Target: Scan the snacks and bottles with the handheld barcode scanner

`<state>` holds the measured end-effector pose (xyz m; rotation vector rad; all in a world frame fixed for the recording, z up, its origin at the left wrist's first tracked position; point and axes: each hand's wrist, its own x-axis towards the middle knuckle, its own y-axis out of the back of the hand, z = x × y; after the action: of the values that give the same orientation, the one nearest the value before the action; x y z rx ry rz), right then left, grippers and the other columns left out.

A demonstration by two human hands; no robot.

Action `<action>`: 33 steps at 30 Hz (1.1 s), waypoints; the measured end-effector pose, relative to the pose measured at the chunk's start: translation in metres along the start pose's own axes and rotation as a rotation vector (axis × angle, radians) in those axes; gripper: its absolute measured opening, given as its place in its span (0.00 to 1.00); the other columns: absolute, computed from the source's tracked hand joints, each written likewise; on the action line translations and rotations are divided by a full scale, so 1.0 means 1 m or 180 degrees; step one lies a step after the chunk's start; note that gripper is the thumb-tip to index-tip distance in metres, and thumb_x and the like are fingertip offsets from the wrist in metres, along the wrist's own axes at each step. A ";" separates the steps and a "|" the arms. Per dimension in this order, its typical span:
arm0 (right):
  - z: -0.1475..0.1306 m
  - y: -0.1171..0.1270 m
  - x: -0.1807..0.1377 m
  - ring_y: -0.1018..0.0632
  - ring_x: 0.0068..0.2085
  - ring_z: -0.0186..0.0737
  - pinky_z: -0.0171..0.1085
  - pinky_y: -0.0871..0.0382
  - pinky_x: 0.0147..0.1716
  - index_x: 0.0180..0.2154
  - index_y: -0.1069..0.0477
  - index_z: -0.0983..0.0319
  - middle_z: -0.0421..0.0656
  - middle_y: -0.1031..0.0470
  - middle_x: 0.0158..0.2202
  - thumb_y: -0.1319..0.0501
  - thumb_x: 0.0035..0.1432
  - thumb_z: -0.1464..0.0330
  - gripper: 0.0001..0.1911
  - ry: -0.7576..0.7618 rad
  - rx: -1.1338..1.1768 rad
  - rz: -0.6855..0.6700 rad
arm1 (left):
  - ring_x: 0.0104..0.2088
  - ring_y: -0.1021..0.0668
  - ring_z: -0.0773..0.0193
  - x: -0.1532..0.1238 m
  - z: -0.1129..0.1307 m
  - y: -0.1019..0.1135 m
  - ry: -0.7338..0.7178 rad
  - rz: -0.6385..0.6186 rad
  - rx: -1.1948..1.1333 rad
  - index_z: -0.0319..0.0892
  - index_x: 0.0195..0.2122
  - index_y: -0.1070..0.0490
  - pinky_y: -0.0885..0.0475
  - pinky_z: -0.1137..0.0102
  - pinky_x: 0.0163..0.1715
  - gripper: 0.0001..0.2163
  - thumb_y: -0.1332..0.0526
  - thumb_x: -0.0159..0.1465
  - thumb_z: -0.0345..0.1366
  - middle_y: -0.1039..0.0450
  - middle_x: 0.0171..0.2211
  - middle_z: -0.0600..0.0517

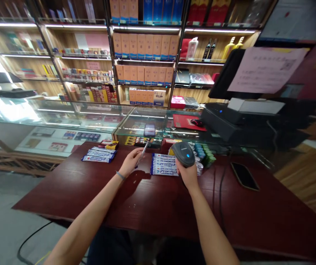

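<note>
My right hand (188, 176) is closed round a grey handheld barcode scanner (183, 154), held above the dark red table (152, 202). My left hand (132, 161) pinches a thin blue and white packet (143, 152), tilted up towards the scanner. Between my hands lies a row of several blue and white packets (164, 164) flat on the table. A second small pile of the same packets (99, 155) lies to the left of my left hand.
A black phone (244, 175) lies on the table at the right, next to a black cable (221, 184). Small round tins (203, 152) stand behind the scanner. Glass counters (102, 117), a black till (230, 121) and lit shelves of boxes (144, 48) lie beyond.
</note>
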<state>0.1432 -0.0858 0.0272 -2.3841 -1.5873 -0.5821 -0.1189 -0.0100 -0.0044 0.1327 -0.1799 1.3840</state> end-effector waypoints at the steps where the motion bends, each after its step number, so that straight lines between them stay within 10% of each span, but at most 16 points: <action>1: -0.001 0.002 0.000 0.32 0.17 0.34 0.36 0.32 0.18 0.44 0.30 0.58 0.38 0.23 0.25 0.30 0.55 0.58 0.19 -0.0042 0.0074 0.0069 | 0.46 0.17 0.57 0.002 0.001 -0.006 -0.0231 -0.0071 0.0413 0.43 0.53 0.25 0.23 0.63 0.49 0.16 0.37 0.68 0.44 0.19 0.47 0.45; 12: 0.008 0.026 0.011 0.32 0.17 0.34 0.36 0.34 0.19 0.29 0.34 0.57 0.34 0.31 0.17 0.29 0.53 0.51 0.21 -0.0269 0.0446 0.0525 | 0.51 0.19 0.56 0.026 -0.020 -0.076 -0.1537 -0.0883 0.3282 0.45 0.59 0.28 0.25 0.63 0.53 0.16 0.40 0.71 0.34 0.21 0.53 0.46; 33: -0.001 0.035 0.010 0.29 0.19 0.40 0.41 0.28 0.21 0.22 0.34 0.54 0.40 0.31 0.17 0.33 0.57 0.50 0.20 -0.0331 0.0092 0.0288 | 0.50 0.20 0.50 0.045 -0.038 -0.104 -0.1150 -0.0931 0.2362 0.48 0.49 0.21 0.29 0.57 0.58 0.14 0.37 0.64 0.29 0.20 0.48 0.44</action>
<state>0.1780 -0.0918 0.0339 -2.4866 -1.5072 -0.4213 -0.0071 0.0216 -0.0310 0.9913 0.0629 1.0670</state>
